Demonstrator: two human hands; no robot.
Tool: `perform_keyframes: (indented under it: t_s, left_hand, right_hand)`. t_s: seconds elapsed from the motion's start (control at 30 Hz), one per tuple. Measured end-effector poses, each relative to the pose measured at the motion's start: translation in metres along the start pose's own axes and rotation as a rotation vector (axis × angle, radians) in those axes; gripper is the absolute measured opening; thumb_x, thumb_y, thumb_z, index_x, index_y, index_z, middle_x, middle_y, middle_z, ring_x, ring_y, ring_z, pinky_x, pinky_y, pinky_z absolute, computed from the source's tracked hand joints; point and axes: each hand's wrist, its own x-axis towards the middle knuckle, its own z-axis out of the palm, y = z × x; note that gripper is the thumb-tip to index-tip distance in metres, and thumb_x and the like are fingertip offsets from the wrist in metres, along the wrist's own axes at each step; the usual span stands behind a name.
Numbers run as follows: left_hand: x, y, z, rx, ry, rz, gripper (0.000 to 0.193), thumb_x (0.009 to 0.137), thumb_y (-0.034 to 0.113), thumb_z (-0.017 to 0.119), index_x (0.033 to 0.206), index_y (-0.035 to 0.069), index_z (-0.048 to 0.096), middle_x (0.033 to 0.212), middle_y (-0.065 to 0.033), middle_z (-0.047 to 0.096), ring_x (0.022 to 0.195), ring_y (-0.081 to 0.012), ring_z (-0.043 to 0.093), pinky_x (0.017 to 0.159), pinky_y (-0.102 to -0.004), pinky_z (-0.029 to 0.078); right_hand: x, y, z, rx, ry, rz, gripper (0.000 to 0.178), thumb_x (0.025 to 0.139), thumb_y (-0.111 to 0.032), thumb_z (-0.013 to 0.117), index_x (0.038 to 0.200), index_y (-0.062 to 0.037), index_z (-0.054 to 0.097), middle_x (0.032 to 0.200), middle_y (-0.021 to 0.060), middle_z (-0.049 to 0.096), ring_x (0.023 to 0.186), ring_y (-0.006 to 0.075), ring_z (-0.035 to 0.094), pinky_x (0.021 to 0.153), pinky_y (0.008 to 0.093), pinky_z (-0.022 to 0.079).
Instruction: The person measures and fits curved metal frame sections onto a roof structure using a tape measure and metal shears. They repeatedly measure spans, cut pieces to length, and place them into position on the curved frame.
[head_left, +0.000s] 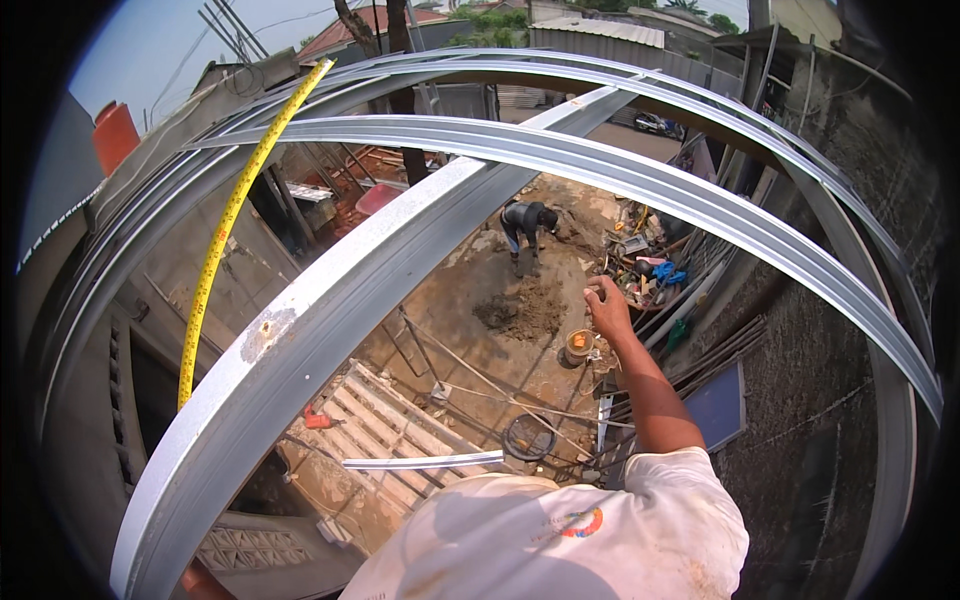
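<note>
My right hand [608, 305] is raised at the end of my bent arm, in front of the ground far below. Its fingers are curled together, and whatever may be between them is too small to make out. A yellow tape measure blade [222, 238] stretches from behind a thick metal beam [330, 290] at the lower left to the far rails. A sliver of skin [204, 582] shows beneath that beam at the bottom left; my left hand is hidden. A ribbed metal batten [600, 165] crosses over the beam.
More battens [400, 70] run along the far side. Below, a person [527, 222] bends near a dug patch of earth [520, 308]. A bucket [579, 346], wooden planks [380, 420], a red power tool [317, 420] and a loose metal strip [425, 461] lie lower down. A rough wall [820, 420] rises at right.
</note>
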Motion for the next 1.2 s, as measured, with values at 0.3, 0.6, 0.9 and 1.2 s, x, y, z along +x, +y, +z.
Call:
perform_keyframes:
  t_s: [0.3, 0.6, 0.9, 1.2]
  left_hand:
    - [0.203, 0.225, -0.044, -0.126, -0.314, 0.213, 0.074, 0.048, 0.016, 0.058, 0.119, -0.002, 0.062, 0.081, -0.0042, 0.043, 0.073, -0.0141, 0.046, 0.064, -0.0259, 0.036]
    - [0.232, 0.292, 0.001, -0.219, -0.506, 0.350, 0.072, 0.051, 0.016, 0.060, 0.122, 0.002, 0.062, 0.081, -0.0056, 0.049, 0.073, -0.0156, 0.050, 0.068, -0.0276, 0.040]
    - [0.226, 0.326, -0.006, -0.184, -0.521, 0.302, 0.070, 0.055, 0.021, 0.060, 0.121, -0.001, 0.062, 0.083, -0.0069, 0.051, 0.068, -0.0148, 0.051, 0.060, -0.0272, 0.040]
    - [0.222, 0.320, 0.005, -0.186, -0.284, 0.333, 0.071, 0.056, 0.018, 0.055, 0.124, -0.001, 0.059, 0.085, -0.0064, 0.049, 0.077, -0.0144, 0.049, 0.068, -0.0249, 0.038]
  right_hand:
    - [0.118, -0.179, -0.055, 0.047, 0.426, -0.653, 0.031, 0.092, -0.016, 0.059, 0.123, -0.0126, 0.057, 0.099, 0.0120, 0.061, 0.090, 0.0244, 0.058, 0.078, 0.0363, 0.048]
    - [0.216, -0.243, -0.041, -0.236, 0.565, -0.951, 0.055, 0.082, -0.003, 0.061, 0.129, -0.0320, 0.055, 0.127, 0.0100, 0.050, 0.106, 0.0312, 0.056, 0.085, 0.0392, 0.052]
    - [0.247, -0.253, -0.046, -0.288, 0.444, -0.960, 0.065, 0.080, -0.010, 0.067, 0.134, -0.0402, 0.047, 0.133, 0.0043, 0.048, 0.110, 0.0275, 0.058, 0.084, 0.0401, 0.054]
    - [0.250, -0.279, -0.022, 0.249, 0.425, -1.040, 0.041, 0.081, -0.013, 0.070, 0.117, -0.0126, 0.052, 0.103, 0.0069, 0.059, 0.071, 0.0145, 0.060, 0.064, 0.0296, 0.050]
